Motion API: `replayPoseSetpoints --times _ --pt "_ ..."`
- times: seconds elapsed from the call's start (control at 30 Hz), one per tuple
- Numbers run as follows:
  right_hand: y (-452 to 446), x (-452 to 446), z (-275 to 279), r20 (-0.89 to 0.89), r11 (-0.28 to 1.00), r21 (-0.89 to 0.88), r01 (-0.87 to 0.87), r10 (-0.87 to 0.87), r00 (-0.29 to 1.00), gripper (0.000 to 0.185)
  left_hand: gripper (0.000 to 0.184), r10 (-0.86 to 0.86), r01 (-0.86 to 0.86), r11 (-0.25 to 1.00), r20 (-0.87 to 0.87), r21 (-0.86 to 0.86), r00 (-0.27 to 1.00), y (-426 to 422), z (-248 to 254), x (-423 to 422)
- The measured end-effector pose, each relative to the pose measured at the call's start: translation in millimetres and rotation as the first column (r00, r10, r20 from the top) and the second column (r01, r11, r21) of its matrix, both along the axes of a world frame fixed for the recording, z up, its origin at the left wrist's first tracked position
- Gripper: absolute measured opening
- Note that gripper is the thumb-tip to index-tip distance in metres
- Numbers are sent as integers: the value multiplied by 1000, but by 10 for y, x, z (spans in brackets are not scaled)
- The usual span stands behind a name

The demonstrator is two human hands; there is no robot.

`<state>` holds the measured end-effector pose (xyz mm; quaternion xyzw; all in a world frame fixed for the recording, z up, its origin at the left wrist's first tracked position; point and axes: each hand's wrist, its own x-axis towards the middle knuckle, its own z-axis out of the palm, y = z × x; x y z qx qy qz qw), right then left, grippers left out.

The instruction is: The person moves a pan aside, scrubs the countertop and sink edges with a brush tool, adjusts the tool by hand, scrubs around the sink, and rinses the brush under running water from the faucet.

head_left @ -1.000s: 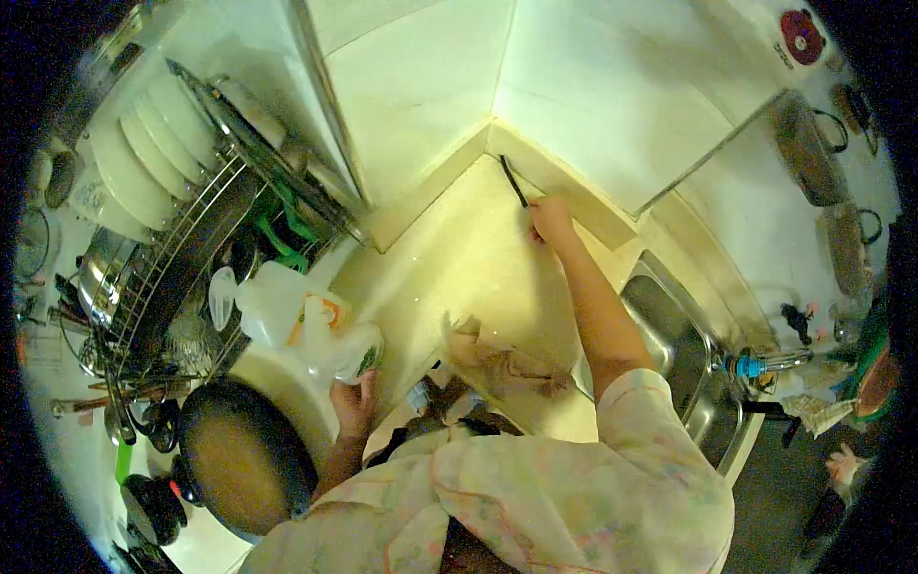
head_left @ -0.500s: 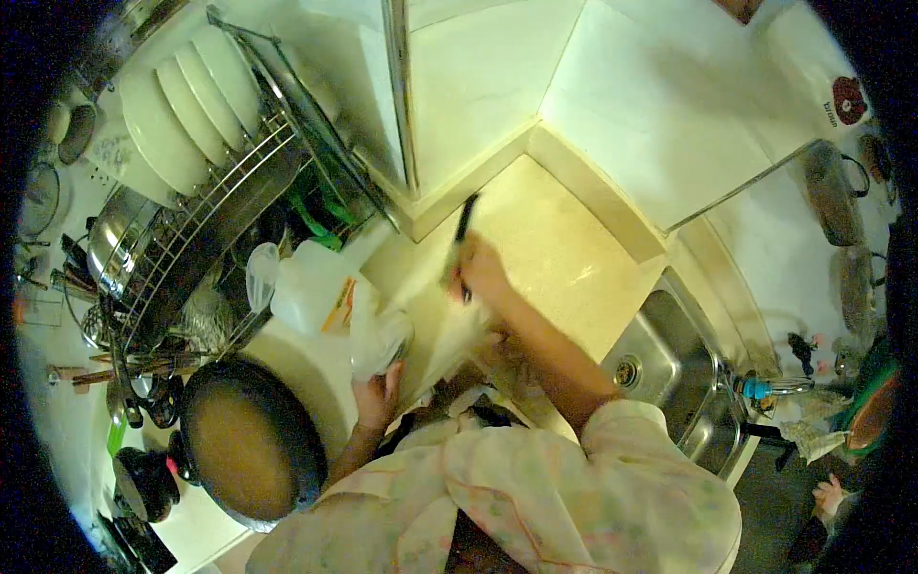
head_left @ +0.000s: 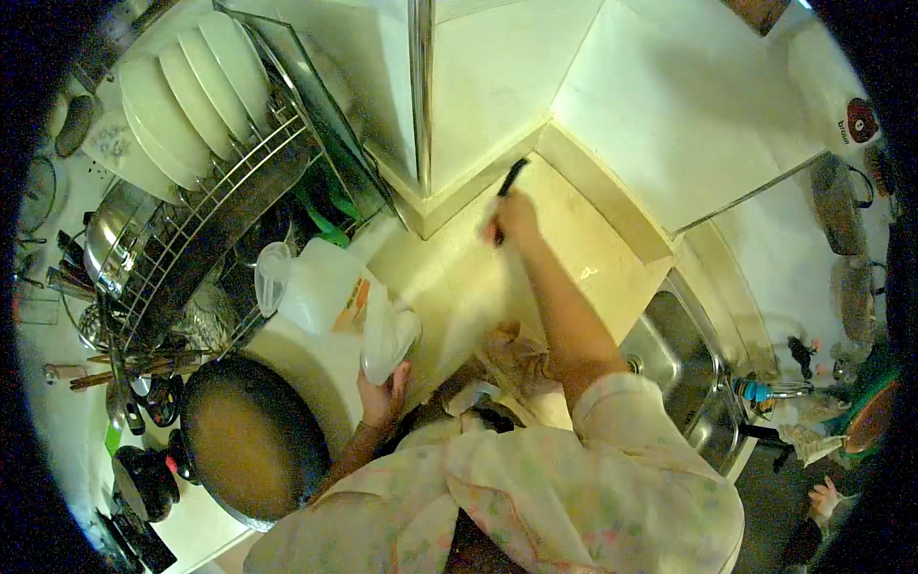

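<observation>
My right hand (head_left: 517,218) is closed around a slim black-handled tool (head_left: 516,176) above the cream counter (head_left: 583,225); its lower end is smeared by motion, so I cannot tell its kind. My left hand (head_left: 382,392) grips the near end of a white, rounded plastic item (head_left: 387,340). Just beyond it is a white plastic jug (head_left: 316,287) with an orange label and a loop handle. Between my arms, near the counter's front edge, a crumpled brownish bag-like thing (head_left: 512,359) is partly hidden by my right forearm.
A dish rack (head_left: 225,191) with upright white plates and a metal bowl stands left. Nearer is a large dark frying pan (head_left: 253,440). To the right lies a steel sink (head_left: 669,354) with a tap (head_left: 779,387). Another person's hand (head_left: 824,497) shows at lower right.
My right hand and the black-handled tool have moved farther away and slightly right. The white item in my left hand has turned a little and shifted slightly right. The whole view has shifted slightly.
</observation>
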<state>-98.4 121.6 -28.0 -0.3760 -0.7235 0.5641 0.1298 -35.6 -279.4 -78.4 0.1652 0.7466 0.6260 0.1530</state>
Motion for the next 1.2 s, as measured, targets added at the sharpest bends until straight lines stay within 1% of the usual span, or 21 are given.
replayPoseSetpoints --times 0.03,0.17,0.2,0.3,0.33,0.4,0.43,0.57,0.6,0.63,0.73,0.77,0.8,0.83,0.87,0.9,0.93,1.0,1.03,1.1,1.2 --pt "177 -93 66 51 994 -51 93 -91 995 16 32 12 -12 1000 -20 2 1000 11 28 0" --pt "-376 186 -405 -30 957 185 -223 232 972 17 33 -9 6 1000 122 29 993 37 239 26" --pt "-898 388 -201 -30 988 16 -152 153 988 21 34 -29 20 999 208 43 978 50 275 13" --pt "-1471 583 -392 -211 906 386 -174 270 939 25 36 -100 -1 978 -475 -208 874 48 289 -45" --pt "-1290 474 -366 -223 928 347 -138 224 949 27 36 -115 42 977 -350 -210 930 -9 252 -9" --pt "-498 33 -3 -122 990 -142 -19 2 993 22 37 -126 104 976 -109 -189 986 -66 109 -29" --pt "-265 -57 9 -70 989 -123 88 -97 993 21 37 -101 78 979 -114 -186 988 -88 78 -19" --pt "-352 73 -543 149 930 248 -272 240 959 18 37 -34 33 986 -4 -163 999 -13 142 -4" --pt "-889 329 -475 -30 960 235 -154 166 986 24 37 -32 36 991 30 -130 999 18 226 -21" --pt "-1382 517 74 11 978 -127 -166 169 986 29 37 -31 37 995 65 -96 997 48 310 -38" --pt "-1561 574 -204 -5 983 -21 -185 185 983 24 38 -16 15 1000 166 11 986 60 345 4" --pt "-1279 451 -209 -6 973 -190 -131 132 991 23 39 10 -9 1000 235 -5 972 6 168 31" --pt "-898 295 -372 -171 995 16 -96 98 980 19 39 18 -16 1000 157 -14 987 23 156 3" --pt "-276 38 -559 173 961 198 -191 157 972 18 40 28 -26 999 78 -24 997 40 146 -25" --pt "45 -29 -338 179 974 128 -184 160 971 18 40 5 -11 999 -133 -46 991 85 292 -49" --pt "179 -116 -86 -42 997 -51 66 -68 997 15 40 -26 3 998 -336 -70 942 101 373 -60" --pt "201 -123 29 -47 983 -151 104 -112 993 13 41 -33 21 998 -217 -58 976 47 214 -47" --pt "12 -23 -136 55 994 97 -44 39 998 13 42 -55 55 998 33 -19 998 -40 -242 -19" --pt "-176 98 -244 125 970 209 -124 100 987 13 43 -67 58 994 -101 -93 993 -18 -81 -22" --pt "-874 537 39 5 969 46 -242 242 970 23 45 -117 33 973 -366 -227 923 82 409 -91" --pt "-1118 931 134 50 929 199 -312 308 950 39 45 -28 37 998 165 -49 986 18 240 50"
